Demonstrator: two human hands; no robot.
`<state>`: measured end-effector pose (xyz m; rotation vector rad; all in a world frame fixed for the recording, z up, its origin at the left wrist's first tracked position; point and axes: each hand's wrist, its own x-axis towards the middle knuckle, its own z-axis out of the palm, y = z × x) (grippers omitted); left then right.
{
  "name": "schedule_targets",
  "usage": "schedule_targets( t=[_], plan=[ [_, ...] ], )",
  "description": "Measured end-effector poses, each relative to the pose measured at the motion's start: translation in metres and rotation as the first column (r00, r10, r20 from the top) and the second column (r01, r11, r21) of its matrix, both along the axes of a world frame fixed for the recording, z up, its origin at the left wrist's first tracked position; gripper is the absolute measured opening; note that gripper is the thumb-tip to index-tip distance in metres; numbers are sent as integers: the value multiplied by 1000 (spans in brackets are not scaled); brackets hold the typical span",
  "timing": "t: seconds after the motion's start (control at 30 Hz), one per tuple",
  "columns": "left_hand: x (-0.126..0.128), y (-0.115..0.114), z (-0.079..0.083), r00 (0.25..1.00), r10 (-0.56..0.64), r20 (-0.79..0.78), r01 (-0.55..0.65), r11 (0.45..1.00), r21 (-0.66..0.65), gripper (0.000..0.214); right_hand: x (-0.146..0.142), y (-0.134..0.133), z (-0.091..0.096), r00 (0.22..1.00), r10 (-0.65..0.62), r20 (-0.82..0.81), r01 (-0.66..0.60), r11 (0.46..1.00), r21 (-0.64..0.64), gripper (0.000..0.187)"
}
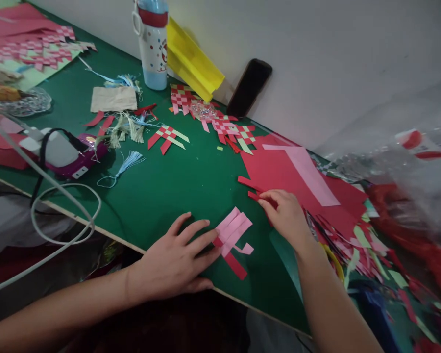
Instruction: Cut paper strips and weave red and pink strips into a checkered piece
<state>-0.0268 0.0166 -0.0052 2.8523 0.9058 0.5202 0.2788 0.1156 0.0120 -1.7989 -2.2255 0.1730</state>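
My left hand lies with its fingers spread at the table's front edge. Its fingertips touch the left side of a small piece of pink paper strips, with a red strip sticking out below and one pink end curling up. To the right, my right hand pinches a red paper strip between thumb and fingers. Another red strip lies just behind it. Red paper sheets with a pink strip on top spread beyond that hand.
Woven paper fish, a blue tassel and a purple power socket with cables lie left. A bottle, yellow holder and phone stand along the wall. Paper scraps and plastic bags crowd the right.
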Motion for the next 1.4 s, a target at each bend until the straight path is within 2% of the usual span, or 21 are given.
schedule_targets(
  t=[0.17, 0.33, 0.47, 0.6, 0.73, 0.87, 1.0, 1.2, 1.4],
  plan=[
    [0, -1, 0, 1000, 5, 3, -5, 1000, -14, 54, -4, -2, 3, 988, -88, -126, 76, 993, -94, 13],
    [0, -1, -1, 1000, 8, 12, -8, 1000, -10, 54, -4, -1, 4, 972, -176, -155, 150, 975, -163, 26],
    [0, -1, -1, 1000, 8, 18, -8, 1000, -7, 53, -5, 3, 9, 970, -187, -155, 152, 965, -215, 20],
    [0, -1, -1, 1000, 7, 15, -7, 1000, -11, 54, -7, 3, 12, 969, -189, -158, 155, 967, -203, 12],
    [0, -1, 0, 1000, 6, 21, -6, 1000, -7, 53, -8, -3, 13, 950, -231, -209, 200, 967, -158, 15],
    [0, -1, 0, 1000, 5, 18, -4, 1000, -20, 53, -14, -23, 20, 913, -262, -311, 239, 965, -113, 22],
    [0, 0, 1, 1000, 5, 10, -5, 1000, -30, 53, -24, -60, 30, 924, -262, -280, 252, 965, -71, 28],
    [1, -1, 2, 1000, 12, 5, -12, 999, -51, 51, -41, -114, 34, 946, -217, -242, 225, 974, 4, 23],
    [0, -1, 2, 1000, 16, -6, -16, 998, -62, 52, -58, -134, 34, 937, -165, -309, 173, 985, -1, 21]
  ],
)
